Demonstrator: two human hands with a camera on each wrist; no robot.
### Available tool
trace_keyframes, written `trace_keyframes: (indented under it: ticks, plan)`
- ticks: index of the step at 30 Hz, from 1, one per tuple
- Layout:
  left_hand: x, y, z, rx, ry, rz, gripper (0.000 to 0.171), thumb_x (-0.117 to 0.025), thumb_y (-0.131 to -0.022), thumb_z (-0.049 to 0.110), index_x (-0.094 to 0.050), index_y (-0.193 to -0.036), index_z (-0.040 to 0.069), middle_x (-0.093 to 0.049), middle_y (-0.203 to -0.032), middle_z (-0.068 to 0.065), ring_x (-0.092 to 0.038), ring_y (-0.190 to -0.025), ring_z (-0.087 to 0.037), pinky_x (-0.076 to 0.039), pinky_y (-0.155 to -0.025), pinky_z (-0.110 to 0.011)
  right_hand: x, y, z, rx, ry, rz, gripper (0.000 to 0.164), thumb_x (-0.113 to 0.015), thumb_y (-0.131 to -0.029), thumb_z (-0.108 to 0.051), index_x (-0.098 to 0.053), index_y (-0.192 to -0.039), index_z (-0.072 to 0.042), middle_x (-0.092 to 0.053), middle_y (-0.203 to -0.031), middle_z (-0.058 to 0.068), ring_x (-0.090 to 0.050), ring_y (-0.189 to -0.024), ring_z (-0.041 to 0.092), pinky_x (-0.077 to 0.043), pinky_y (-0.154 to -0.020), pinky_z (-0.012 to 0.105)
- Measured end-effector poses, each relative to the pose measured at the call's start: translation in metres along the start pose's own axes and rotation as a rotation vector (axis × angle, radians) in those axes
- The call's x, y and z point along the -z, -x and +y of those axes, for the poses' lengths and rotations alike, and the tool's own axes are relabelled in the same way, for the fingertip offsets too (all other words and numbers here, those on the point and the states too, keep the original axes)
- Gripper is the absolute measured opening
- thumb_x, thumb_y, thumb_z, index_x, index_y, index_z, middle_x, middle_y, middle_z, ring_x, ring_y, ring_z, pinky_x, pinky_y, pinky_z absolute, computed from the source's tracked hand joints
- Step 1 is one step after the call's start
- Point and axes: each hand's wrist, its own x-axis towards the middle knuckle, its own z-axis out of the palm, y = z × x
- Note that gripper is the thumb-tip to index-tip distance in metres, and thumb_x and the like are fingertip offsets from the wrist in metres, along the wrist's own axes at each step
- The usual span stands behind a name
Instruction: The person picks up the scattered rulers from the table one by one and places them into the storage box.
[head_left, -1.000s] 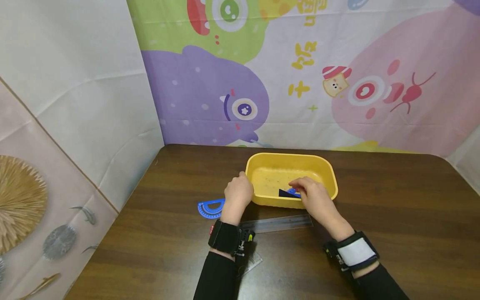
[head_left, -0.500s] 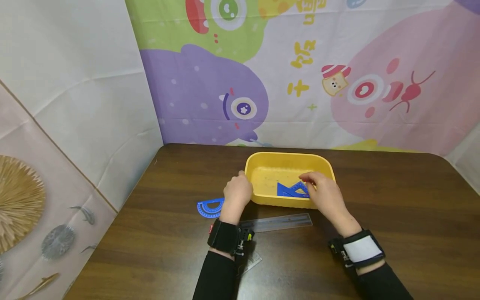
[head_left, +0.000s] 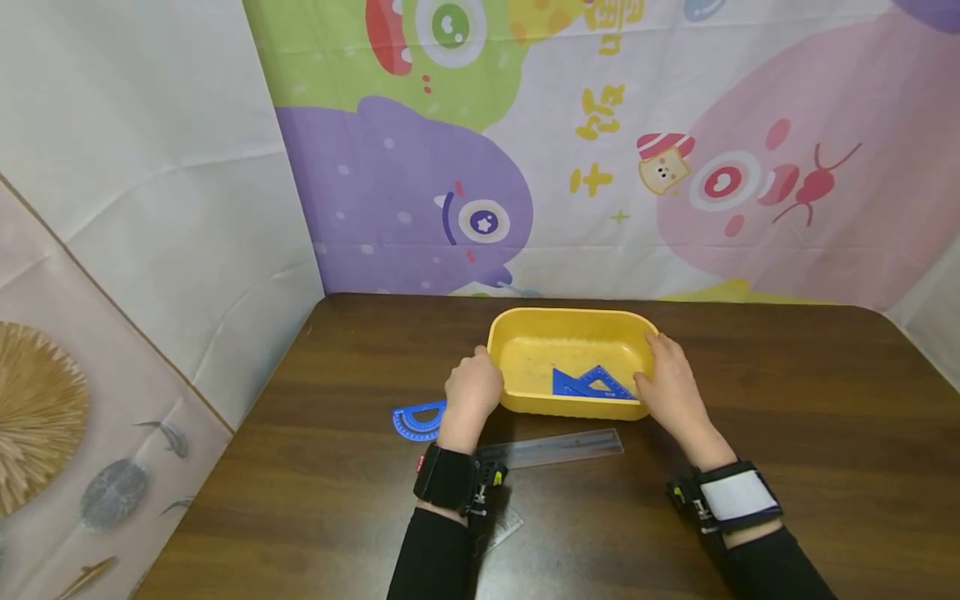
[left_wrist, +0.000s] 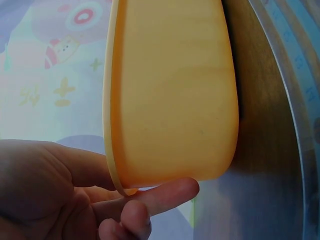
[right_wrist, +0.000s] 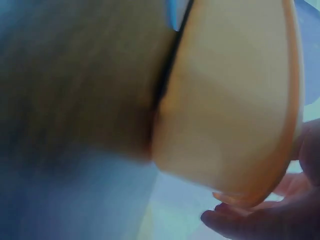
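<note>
A yellow plastic basin (head_left: pixel 570 406) stands toward the back of the table. Two blue set squares (head_left: pixel 592 383) lie overlapping inside it, near its front wall. My left hand (head_left: pixel 474 387) grips the basin's left end; in the left wrist view its thumb is over the rim and the fingers lie along the outer wall. At the right end, my right hand (head_left: pixel 673 387) holds the rim, thumb on the inner side and fingers outside, as the right wrist view also shows with blur. Beside my left wrist is a blue protractor (head_left: pixel 417 423). A clear ruler (head_left: pixel 558 448) lies in front of the basin.
A clear measuring piece (head_left: pixel 502 529), partly hidden by the left wrist strap, lies nearer the front of the brown wooden table (head_left: pixel 810 433). Behind the table hangs a cartoon-printed cloth (head_left: pixel 585 250), and a pale cloth (head_left: pixel 172 225) hangs at the left.
My right hand has let go of the blue set square, leaving it in the basin, and moved right onto the basin's rim. The left hand keeps its grip.
</note>
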Motion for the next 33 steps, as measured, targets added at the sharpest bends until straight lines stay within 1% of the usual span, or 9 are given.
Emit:
trace_keyframes:
  ticks: [4, 7, 9, 14, 19, 21, 26, 30, 33]
  plan:
    - [0.000, 0.000, 0.001, 0.002, -0.002, -0.001, 0.030, -0.039, -0.095, 0.016, -0.049, -0.117, -0.002, -0.060, -0.095, -0.020, -0.061, -0.085, -0.036, -0.048, -0.068, -0.045, 0.000, -0.002, 0.006, -0.101, -0.064, -0.071, 0.065, -0.040, -0.088, 0.000, -0.003, -0.139, 0.013, -0.016, -0.139, 0.039, -0.022, -0.128, 0.050, -0.022, -0.101, 0.057]
    - [0.000, 0.001, 0.001, 0.002, -0.001, -0.003, 0.030, -0.040, -0.095, 0.016, -0.049, -0.117, -0.002, -0.060, -0.093, -0.020, -0.060, -0.083, -0.035, -0.048, -0.067, -0.044, 0.000, -0.004, 0.009, -0.153, -0.108, -0.114, 0.065, -0.031, -0.088, 0.001, 0.008, -0.139, 0.011, -0.011, -0.140, 0.040, -0.020, -0.129, 0.050, -0.020, -0.102, 0.058]
    - [-0.001, 0.001, 0.000, 0.000, 0.001, -0.004, 0.030, -0.040, -0.095, 0.016, -0.049, -0.117, -0.002, -0.059, -0.092, -0.019, -0.060, -0.082, -0.034, -0.048, -0.066, -0.044, -0.001, -0.004, 0.011, -0.166, -0.113, -0.126, 0.064, -0.029, -0.087, 0.002, 0.008, -0.139, 0.011, -0.012, -0.140, 0.040, -0.020, -0.129, 0.049, -0.020, -0.102, 0.058]
    - [-0.002, 0.000, 0.000, -0.005, 0.003, -0.001, 0.030, -0.040, -0.095, 0.015, -0.049, -0.117, -0.002, -0.059, -0.091, -0.020, -0.060, -0.081, -0.035, -0.048, -0.065, -0.044, -0.001, -0.004, 0.011, -0.194, -0.099, -0.151, 0.064, -0.030, -0.085, 0.004, 0.003, -0.140, 0.012, -0.016, -0.139, 0.038, -0.026, -0.126, 0.048, -0.023, -0.101, 0.058]
    - [-0.001, 0.000, 0.000, -0.010, 0.000, 0.007, 0.029, -0.041, -0.095, 0.016, -0.050, -0.116, -0.002, -0.059, -0.093, -0.020, -0.060, -0.083, -0.036, -0.048, -0.067, -0.044, 0.000, -0.004, 0.010, -0.240, -0.061, -0.179, 0.065, -0.029, -0.087, -0.001, 0.005, -0.141, 0.008, -0.018, -0.141, 0.035, -0.034, -0.122, 0.044, -0.028, -0.099, 0.057]
    - [0.000, 0.000, 0.000, -0.015, -0.004, 0.014, 0.029, -0.041, -0.094, 0.016, -0.051, -0.115, -0.002, -0.060, -0.093, -0.020, -0.060, -0.084, -0.036, -0.048, -0.067, -0.045, 0.000, -0.004, 0.009, -0.253, -0.046, -0.183, 0.065, -0.029, -0.088, -0.002, 0.005, -0.142, 0.007, -0.020, -0.140, 0.035, -0.038, -0.118, 0.042, -0.030, -0.097, 0.057]
    - [0.002, 0.000, -0.001, -0.031, -0.008, 0.034, 0.026, -0.041, -0.094, 0.015, -0.053, -0.110, -0.001, -0.061, -0.091, -0.019, -0.061, -0.084, -0.037, -0.048, -0.067, -0.045, 0.000, -0.004, 0.008, -0.267, -0.031, -0.181, 0.065, -0.030, -0.088, -0.001, 0.005, -0.142, 0.007, -0.024, -0.138, 0.036, -0.041, -0.111, 0.041, -0.032, -0.095, 0.057]
    - [0.007, 0.001, -0.005, -0.027, 0.003, 0.055, 0.026, -0.042, -0.094, 0.014, -0.055, -0.111, -0.001, -0.062, -0.092, -0.020, -0.061, -0.084, -0.037, -0.049, -0.067, -0.046, 0.000, -0.004, 0.007, -0.280, -0.029, -0.187, 0.065, -0.030, -0.088, -0.002, 0.006, -0.142, 0.006, -0.024, -0.138, 0.036, -0.042, -0.110, 0.040, -0.032, -0.096, 0.056]
    - [0.011, 0.000, -0.011, -0.005, 0.020, 0.070, 0.028, -0.044, -0.091, 0.014, -0.055, -0.112, -0.001, -0.062, -0.096, -0.021, -0.061, -0.086, -0.038, -0.049, -0.068, -0.047, 0.000, -0.004, 0.006, -0.286, -0.027, -0.192, 0.065, -0.030, -0.088, -0.002, 0.007, -0.142, 0.006, -0.023, -0.139, 0.035, -0.042, -0.108, 0.039, -0.033, -0.096, 0.055]
